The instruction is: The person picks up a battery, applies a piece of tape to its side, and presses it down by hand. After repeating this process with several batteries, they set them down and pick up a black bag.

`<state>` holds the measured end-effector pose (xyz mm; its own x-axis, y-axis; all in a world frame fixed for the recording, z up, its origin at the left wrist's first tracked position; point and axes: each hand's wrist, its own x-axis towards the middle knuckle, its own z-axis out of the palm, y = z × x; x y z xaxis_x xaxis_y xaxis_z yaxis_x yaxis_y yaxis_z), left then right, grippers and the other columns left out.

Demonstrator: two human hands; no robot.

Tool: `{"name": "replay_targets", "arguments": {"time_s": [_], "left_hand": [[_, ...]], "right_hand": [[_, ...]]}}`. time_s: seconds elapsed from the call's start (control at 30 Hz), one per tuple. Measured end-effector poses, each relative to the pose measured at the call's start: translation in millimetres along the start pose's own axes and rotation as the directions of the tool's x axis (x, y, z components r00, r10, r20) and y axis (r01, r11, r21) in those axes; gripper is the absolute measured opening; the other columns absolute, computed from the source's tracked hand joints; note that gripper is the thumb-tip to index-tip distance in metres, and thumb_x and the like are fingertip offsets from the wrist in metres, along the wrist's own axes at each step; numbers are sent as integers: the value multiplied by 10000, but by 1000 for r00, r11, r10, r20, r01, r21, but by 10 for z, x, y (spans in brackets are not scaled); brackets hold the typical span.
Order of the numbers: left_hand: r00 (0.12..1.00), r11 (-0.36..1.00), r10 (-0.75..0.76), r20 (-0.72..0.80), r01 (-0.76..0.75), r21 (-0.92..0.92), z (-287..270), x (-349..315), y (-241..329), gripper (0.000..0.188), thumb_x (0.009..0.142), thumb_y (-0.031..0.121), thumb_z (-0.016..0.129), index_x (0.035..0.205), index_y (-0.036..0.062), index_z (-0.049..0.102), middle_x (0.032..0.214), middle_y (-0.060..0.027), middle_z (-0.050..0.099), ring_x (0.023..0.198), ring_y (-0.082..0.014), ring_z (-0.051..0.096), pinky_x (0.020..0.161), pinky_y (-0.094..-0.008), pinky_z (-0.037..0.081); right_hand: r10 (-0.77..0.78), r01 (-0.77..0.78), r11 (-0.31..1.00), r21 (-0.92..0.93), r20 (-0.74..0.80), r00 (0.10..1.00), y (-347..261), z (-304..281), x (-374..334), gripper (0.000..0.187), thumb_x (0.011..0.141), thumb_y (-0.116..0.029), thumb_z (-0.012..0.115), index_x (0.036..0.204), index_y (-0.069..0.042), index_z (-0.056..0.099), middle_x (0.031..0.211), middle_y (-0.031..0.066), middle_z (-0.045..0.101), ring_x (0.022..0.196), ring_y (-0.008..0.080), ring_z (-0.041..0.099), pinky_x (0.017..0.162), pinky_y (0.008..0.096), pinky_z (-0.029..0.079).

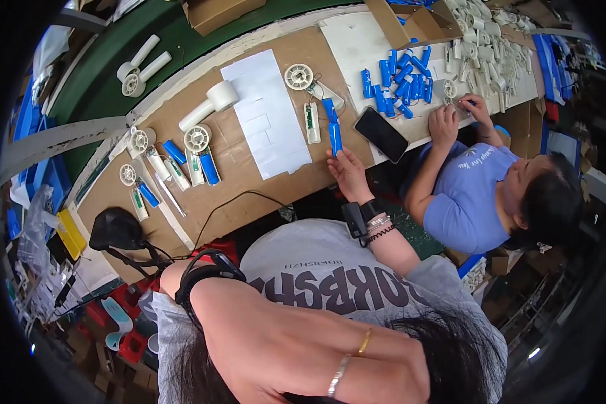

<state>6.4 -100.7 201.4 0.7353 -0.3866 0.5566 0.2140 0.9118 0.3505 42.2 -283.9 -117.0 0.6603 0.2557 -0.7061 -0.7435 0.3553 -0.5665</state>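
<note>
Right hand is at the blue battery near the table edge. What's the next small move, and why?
Probably close the right hand on the blue battery and lift it: the fingertips only touch its near end, and it lies flat beside the black phone.

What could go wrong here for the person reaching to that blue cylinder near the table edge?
The right hand touches the blue cylinder with fingertips only, so it might roll off the nearby table edge. The black phone lies close beside it, overhanging the edge, and could be knocked. The left hand is raised close to the camera, away from the table, so it cannot steady anything.
</note>
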Motion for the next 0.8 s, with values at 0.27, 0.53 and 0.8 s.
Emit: {"name": "replay_targets", "arguments": {"time_s": [0.27, 0.53, 0.8], "left_hand": [[994, 994, 112, -8, -112, -13, -41, 38, -69, 395, 823, 206, 599, 1092, -72, 517, 1037, -172, 518, 925, -280, 522, 786, -339, 432], [980, 986, 130, -152, -144, -83, 3, -48, -117, 345, 809, 152, 615, 1059, -78, 553, 994, -161, 543, 837, -252, 556, 707, -293, 461], [965, 963, -262, 6, 262, -61, -281, 133, 289, 308, 779, 101, 643, 1015, -86, 582, 928, -150, 568, 756, -235, 575, 624, -277, 470]], "right_hand": [[15, -15, 1000, 11, 28, 1000, 25, -41, 16, 170, 866, -174, 534, 1023, -108, 545, 962, 38, 613, 790, 93, 582, 694, 217, 473], [-21, 21, 998, 54, 1, 1000, 10, -28, 33, 170, 868, -181, 532, 1023, -111, 546, 965, 36, 613, 785, 92, 583, 695, 217, 476], [-132, 137, 986, 96, -51, 990, -253, -72, 160, 224, 873, -180, 523, 1081, -99, 503, 982, 35, 597, 775, 92, 573, 693, 218, 472]]}}
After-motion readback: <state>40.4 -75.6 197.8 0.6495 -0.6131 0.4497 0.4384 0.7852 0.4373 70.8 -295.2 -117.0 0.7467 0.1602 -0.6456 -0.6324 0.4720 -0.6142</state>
